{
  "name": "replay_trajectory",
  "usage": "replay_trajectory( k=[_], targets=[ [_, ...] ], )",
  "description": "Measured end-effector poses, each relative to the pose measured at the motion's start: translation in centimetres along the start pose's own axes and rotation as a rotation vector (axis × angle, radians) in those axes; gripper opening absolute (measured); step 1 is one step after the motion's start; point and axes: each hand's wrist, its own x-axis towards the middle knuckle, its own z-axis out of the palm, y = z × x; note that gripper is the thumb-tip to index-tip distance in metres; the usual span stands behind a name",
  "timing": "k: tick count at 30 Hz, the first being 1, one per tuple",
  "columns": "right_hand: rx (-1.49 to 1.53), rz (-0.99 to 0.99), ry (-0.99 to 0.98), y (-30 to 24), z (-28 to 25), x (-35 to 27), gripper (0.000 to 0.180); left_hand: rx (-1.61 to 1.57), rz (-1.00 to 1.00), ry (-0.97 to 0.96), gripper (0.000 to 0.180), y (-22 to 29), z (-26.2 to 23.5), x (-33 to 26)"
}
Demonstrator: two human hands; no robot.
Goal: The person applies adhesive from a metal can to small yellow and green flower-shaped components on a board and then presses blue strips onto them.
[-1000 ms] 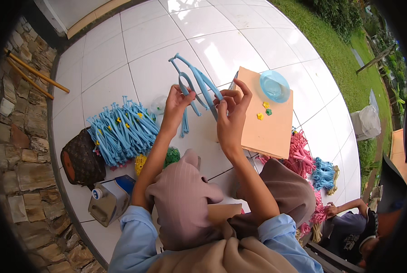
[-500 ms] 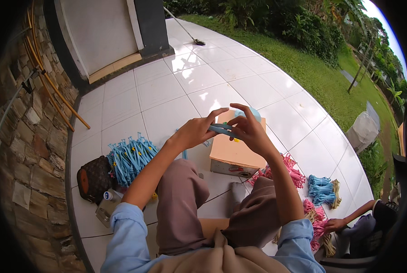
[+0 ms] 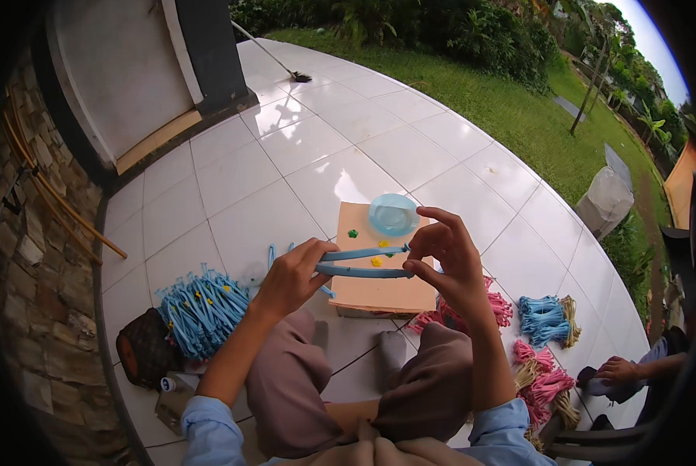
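Observation:
In front of me my left hand (image 3: pixel 292 276) is closed around the looped end of a light-blue strap (image 3: pixel 363 272). Its two strands run side by side to my right hand (image 3: pixel 449 260), which pinches their ends between thumb and fingers. Beneath the strap stands a cardboard box (image 3: pixel 355 299) with a flat top. On it are a translucent blue dish (image 3: pixel 394 215) and small yellow pieces (image 3: pixel 376 262); a small green piece (image 3: pixel 353 233) lies nearer its left edge. More blue straps hang or lie beside the box, partly hidden by my left hand.
A heap of blue straps (image 3: pixel 204 311) with yellow bits lies left, beside a brown bag (image 3: pixel 147 349) and a metal container (image 3: pixel 175 400). Pink bundles (image 3: pixel 546 384), a blue bundle (image 3: pixel 544 320) and beige cords (image 3: pixel 571 320) lie right. Another person's hand (image 3: pixel 618 370) is at the right edge.
My hands have come lower and farther apart, and the strap's two strands now show separately. The view has shifted. The other person's hand has left the pink bundles.

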Motion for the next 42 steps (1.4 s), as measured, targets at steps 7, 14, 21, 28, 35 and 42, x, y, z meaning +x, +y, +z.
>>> replay_trajectory(
  k=[7,14,21,28,35,42],
  targets=[
    [-0.193,0.029,0.019,-0.1,1.2,0.5,0.050,-0.007,-0.013,0.060,0.034,-0.3,-0.6,-0.4],
    [-0.021,0.028,0.107,-0.4,2.2,0.3,0.044,-0.059,-0.009,0.021,0.032,-0.4,-0.5,-0.6],
    [0.016,0.065,0.275,0.8,0.5,0.9,0.043,-0.952,-0.439,0.053,0.017,-2.8,-0.6,-1.5],
    [-0.364,0.451,-0.274,4.0,-0.2,0.4,0.044,-1.485,-0.672,0.178,0.015,-2.3,1.2,-0.4],
    [-0.123,0.328,0.027,3.7,-0.2,1.2,0.069,-1.170,-0.596,-0.104,0.015,-0.7,3.2,0.2],
    [0.136,-0.053,0.398,1.5,0.6,1.4,0.062,-1.046,-0.594,-0.218,0.015,-0.5,2.1,-0.3]
  ],
)
